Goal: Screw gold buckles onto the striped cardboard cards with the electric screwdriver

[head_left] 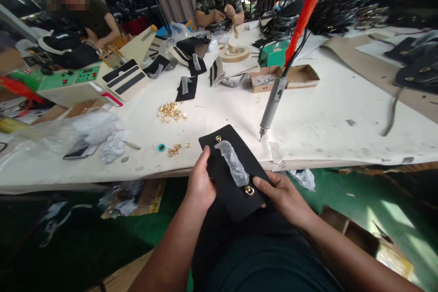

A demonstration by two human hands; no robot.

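Between my two hands is a black flat panel, tilted in front of the table edge. A strip of crumpled clear plastic wrap lies along its face, with a gold ring fitting near the top end and another gold ring fitting near the bottom. My left hand grips the panel's left edge, thumb on top. At the lower right edge, my right hand holds it with the thumb beside the lower fitting. The fingers underneath are partly hidden.
An electric screwdriver hangs over the white table. Gold fittings lie in a pile, near a small blue-rimmed cap. Cardboard trays, a green-panelled machine and plastic bags stand around. Two people sit across the table.
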